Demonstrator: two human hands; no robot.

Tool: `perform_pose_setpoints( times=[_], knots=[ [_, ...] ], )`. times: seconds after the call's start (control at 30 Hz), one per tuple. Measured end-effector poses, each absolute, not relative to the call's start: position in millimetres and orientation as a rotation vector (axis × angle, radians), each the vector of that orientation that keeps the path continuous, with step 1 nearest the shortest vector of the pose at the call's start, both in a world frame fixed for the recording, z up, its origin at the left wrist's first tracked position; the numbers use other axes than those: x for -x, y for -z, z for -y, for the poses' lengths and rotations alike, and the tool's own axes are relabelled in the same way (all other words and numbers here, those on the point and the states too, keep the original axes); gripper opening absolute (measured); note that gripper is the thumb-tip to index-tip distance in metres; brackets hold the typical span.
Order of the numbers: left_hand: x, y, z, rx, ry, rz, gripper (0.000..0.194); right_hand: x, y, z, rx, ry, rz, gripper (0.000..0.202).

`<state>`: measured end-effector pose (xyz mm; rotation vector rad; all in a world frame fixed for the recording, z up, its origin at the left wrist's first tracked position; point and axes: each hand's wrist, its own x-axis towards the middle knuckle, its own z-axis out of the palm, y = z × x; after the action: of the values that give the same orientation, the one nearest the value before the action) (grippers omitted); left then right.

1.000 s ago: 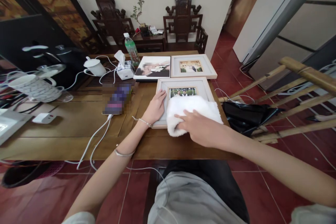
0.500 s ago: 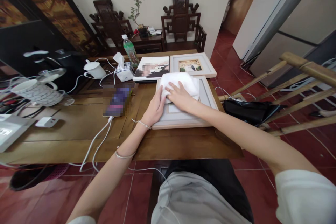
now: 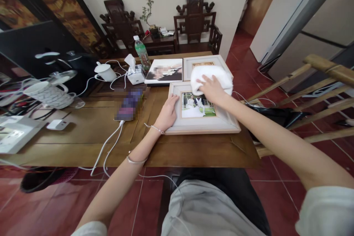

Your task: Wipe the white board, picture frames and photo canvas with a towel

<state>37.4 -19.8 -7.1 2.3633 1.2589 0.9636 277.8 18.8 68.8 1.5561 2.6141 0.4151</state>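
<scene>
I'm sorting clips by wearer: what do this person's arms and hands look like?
The left hand and right hand are ungloved. A thin pale bracelet circles the left wrist, with a silvery bangle farther up that forearm. No jewellery shows on the right arm. Both sleeves are pale and short.

The left arm (image 3: 121, 188) and right arm (image 3: 271, 143) converge forward, palms downward, the right hand (image 3: 212, 90) lying farther out than the left hand (image 3: 166, 113), its fingers spread.

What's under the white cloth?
Around the white cloth, parts of the near picture frame and far picture frame show. Only the top strip of the far picture is visible; the rest, and the surfaces directly beneath, are hidden.
</scene>
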Motion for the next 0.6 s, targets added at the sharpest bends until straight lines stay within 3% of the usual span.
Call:
perform_pose_setpoints(
  times=[0.2, 0.47, 0.6],
  knots=[
    [-38, 8, 19, -2.351, -0.987, -1.293, 0.059, -332, -78, 2, -1.597, -0.467, -2.485, 0.047],
    [-37, 8, 19, -2.355, -0.97, -1.27, 0.062, -335, -91, 109, -1.347, -0.348, -2.592, 0.04],
    [-36, 9, 16, -2.367, -0.936, -1.236, 0.065, -338, -100, 120, -1.347, -0.266, -2.583, 0.04]
  ],
)
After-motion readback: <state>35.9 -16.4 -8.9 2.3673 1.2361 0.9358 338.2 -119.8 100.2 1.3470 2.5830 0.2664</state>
